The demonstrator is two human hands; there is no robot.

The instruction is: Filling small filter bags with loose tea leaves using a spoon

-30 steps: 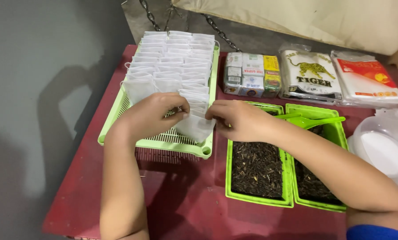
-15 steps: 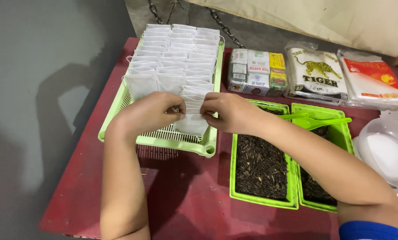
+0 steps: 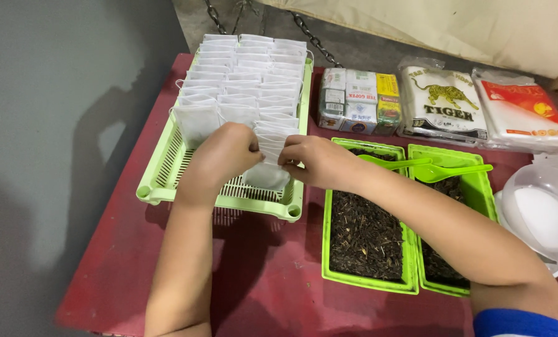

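Observation:
My left hand (image 3: 224,157) and my right hand (image 3: 310,160) both pinch the top of one small white filter bag (image 3: 267,167) over the near right corner of a light green slotted basket (image 3: 157,187). The bag hangs down into the basket between my hands. Behind it, rows of similar filled white bags (image 3: 244,78) stand upright and fill most of the basket.
Two green trays of dark dried leaves (image 3: 363,234) sit to the right on the red table (image 3: 266,281), with green spoons (image 3: 444,170) across them. Small boxes (image 3: 359,100), two flat packets (image 3: 444,103) and a clear lidded tub of white powder (image 3: 541,212) lie beyond.
My hands have drawn closer together on the bag's top and shifted slightly toward the rows. The bag has narrowed between them.

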